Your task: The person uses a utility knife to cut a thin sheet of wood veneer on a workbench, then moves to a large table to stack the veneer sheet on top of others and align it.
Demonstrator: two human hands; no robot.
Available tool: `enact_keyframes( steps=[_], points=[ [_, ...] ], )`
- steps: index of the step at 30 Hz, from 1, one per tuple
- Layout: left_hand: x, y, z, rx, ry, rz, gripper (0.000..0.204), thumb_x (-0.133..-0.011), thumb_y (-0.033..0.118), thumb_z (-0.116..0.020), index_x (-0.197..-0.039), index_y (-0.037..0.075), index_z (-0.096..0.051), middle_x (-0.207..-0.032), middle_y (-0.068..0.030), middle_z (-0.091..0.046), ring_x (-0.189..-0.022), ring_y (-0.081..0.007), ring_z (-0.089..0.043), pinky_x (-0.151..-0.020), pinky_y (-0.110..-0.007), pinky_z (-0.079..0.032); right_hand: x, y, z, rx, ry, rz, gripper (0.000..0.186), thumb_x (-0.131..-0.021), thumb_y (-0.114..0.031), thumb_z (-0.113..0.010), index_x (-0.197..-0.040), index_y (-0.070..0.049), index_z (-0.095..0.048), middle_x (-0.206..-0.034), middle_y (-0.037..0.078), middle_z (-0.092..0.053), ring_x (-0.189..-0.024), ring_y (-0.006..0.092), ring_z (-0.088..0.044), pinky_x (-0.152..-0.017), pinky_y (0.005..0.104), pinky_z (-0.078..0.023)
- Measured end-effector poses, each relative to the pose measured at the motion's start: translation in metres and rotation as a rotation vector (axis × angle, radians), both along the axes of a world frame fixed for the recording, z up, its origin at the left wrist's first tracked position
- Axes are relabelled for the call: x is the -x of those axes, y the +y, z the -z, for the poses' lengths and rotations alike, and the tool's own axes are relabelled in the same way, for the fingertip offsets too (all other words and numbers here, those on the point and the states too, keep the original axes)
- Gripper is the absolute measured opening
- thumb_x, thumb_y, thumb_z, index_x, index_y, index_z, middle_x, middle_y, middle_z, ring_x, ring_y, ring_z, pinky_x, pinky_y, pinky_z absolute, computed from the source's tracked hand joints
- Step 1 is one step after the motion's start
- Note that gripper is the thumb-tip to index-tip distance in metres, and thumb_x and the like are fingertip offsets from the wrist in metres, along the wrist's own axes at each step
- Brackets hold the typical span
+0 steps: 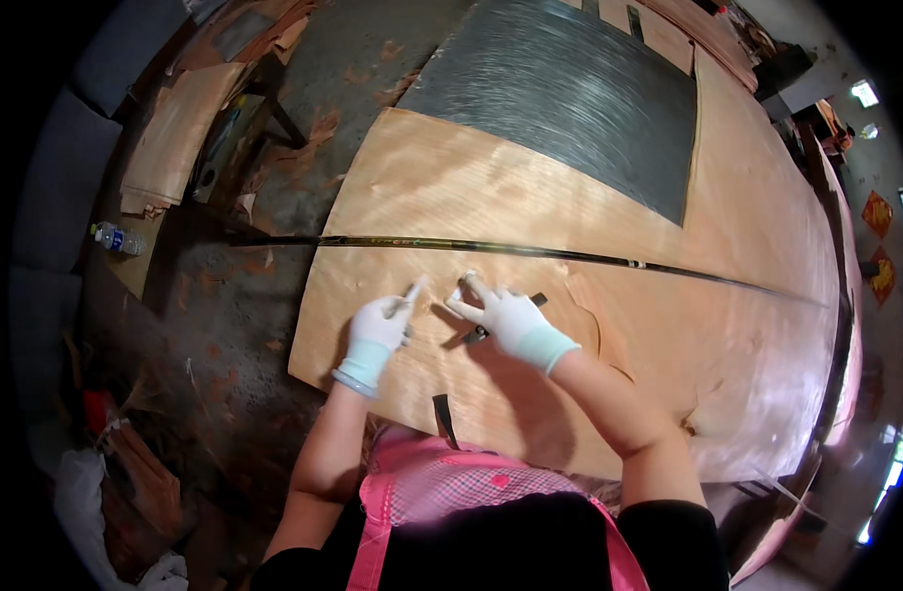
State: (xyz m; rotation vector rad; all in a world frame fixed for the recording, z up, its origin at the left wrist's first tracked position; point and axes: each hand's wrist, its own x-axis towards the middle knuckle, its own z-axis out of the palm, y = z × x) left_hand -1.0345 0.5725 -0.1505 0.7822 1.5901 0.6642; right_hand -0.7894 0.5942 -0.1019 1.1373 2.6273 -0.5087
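Note:
My left hand point(377, 333), in a white glove with a pale teal cuff, hovers over a wood veneer sheet point(372, 207). Its fingers are curled in, and a pale tip sticks up from them, too blurred to identify. To its right, my right hand point(515, 323), gloved alike, pinches thumb and forefinger together at a small whitish bit point(456, 295) whose kind I cannot make out. Beneath the right hand lies a dark tool with a metal part point(479, 334), mostly covered. Beyond both hands a long dark slender pole point(451, 244) crosses the sheet.
A grey scratched metal-like sheet point(569, 94) lies on the far part of the veneer. A black strip point(443, 419) hangs at the near edge. Leftward are stacked veneer pieces point(180, 133), a plastic bottle point(119, 239) and a floor point(225, 305) littered with scraps.

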Motion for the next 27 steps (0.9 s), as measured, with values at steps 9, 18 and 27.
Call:
enact_keyframes(
  steps=[9,18,27],
  points=[
    [-0.101,-0.002,0.011,0.191,-0.284,0.305,0.028,-0.095,0.025,-0.064,-0.11,0.002,-0.068,-0.065,-0.0049,-0.061,-0.045,-0.0127,-0.054,-0.042,-0.027,-0.042,-0.037,-0.07,-0.01,0.326,0.108,0.277,0.043,-0.084,-0.022,-0.06,-0.127,-0.016,-0.058,-0.114,0.011,-0.065,-0.089,0.0331,-0.066,-0.075,0.043,-0.054],
    [-0.117,0.01,0.012,0.321,-0.26,0.178,0.026,-0.093,0.023,-0.065,-0.1,-0.002,-0.066,-0.066,-0.0092,-0.063,-0.043,-0.0162,-0.053,-0.042,-0.028,-0.042,-0.061,-0.026,0.013,0.12,0.143,0.366,0.066,-0.083,-0.01,-0.057,-0.146,-0.018,-0.039,-0.149,0.013,-0.044,-0.087,0.0339,-0.068,-0.073,0.0452,-0.054],
    [-0.084,-0.037,-0.001,0.095,0.046,0.36,0.027,-0.09,0.029,-0.064,-0.091,0.003,-0.07,-0.074,-0.0133,-0.069,-0.062,-0.023,-0.066,-0.057,-0.035,-0.052,-0.04,-0.016,-0.002,0.26,-0.236,0.089,0.072,-0.09,-0.011,-0.055,-0.153,-0.035,-0.029,-0.162,0.025,-0.005,-0.08,0.033,-0.072,-0.064,0.0432,-0.057]
  ],
)
